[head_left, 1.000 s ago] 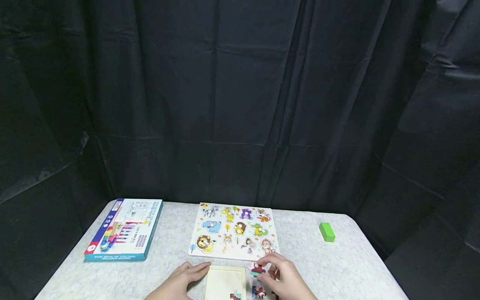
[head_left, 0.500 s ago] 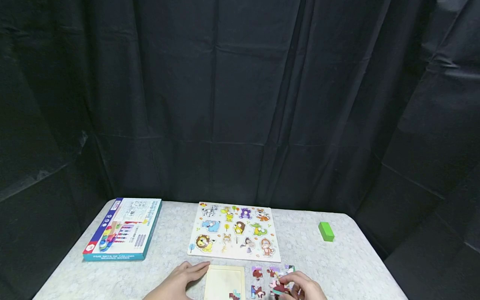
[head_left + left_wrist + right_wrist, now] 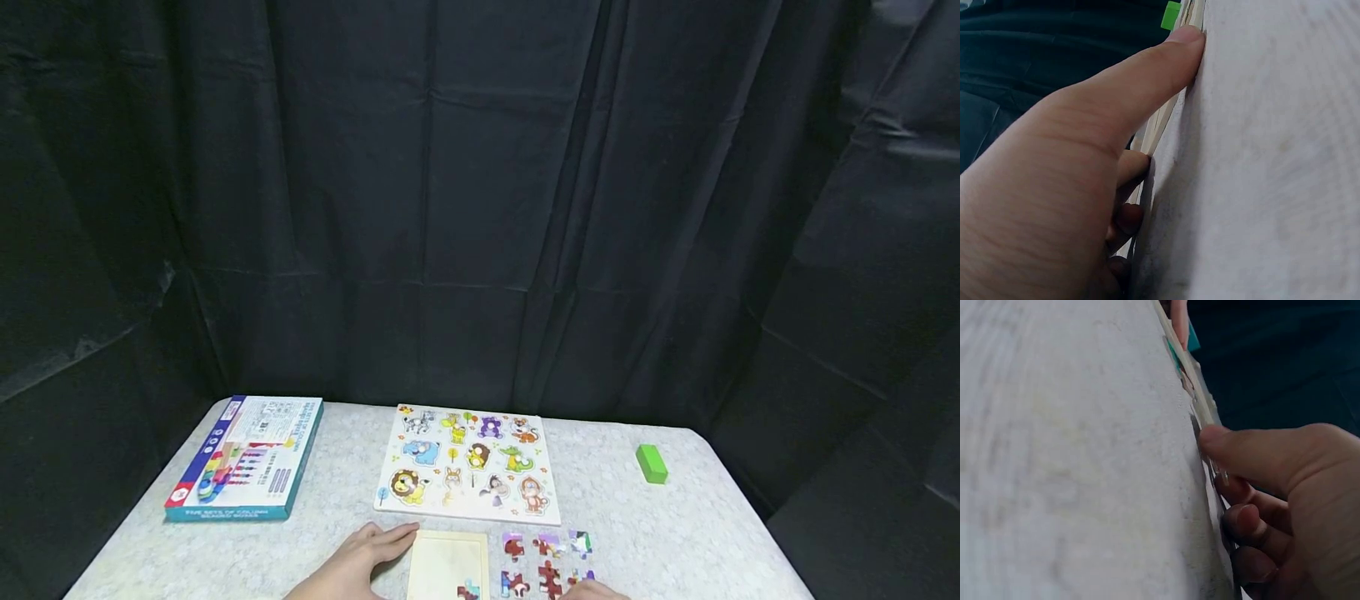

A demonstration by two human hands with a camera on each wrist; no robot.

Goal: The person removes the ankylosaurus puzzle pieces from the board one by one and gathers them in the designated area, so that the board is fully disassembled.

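My left hand (image 3: 356, 562) lies along the left side of a pale wooden puzzle tray (image 3: 447, 535), a fingertip at its top left corner. In the left wrist view its thumb (image 3: 1166, 59) runs along the tray's edge. One jigsaw piece (image 3: 468, 591) with teal and dark red sits low in the tray. My right hand (image 3: 594, 592), mostly cut off by the bottom of the head view, is right of the tray. In the right wrist view its thumb and forefinger pinch a thin jigsaw piece (image 3: 1224, 477), seen edge-on close over the table.
Several loose jigsaw pieces (image 3: 550, 578) lie in rows right of the tray. Behind stands an animal puzzle board (image 3: 468, 467). A flat teal-edged box (image 3: 243, 458) is at the left, a green block (image 3: 652, 463) at the right. Black cloth (image 3: 480, 208) surrounds the table.
My right hand has carried a jigsaw piece from beside the tray's top right to the right and towards me, uncovering the loose pieces. My left hand has stayed on the tray.
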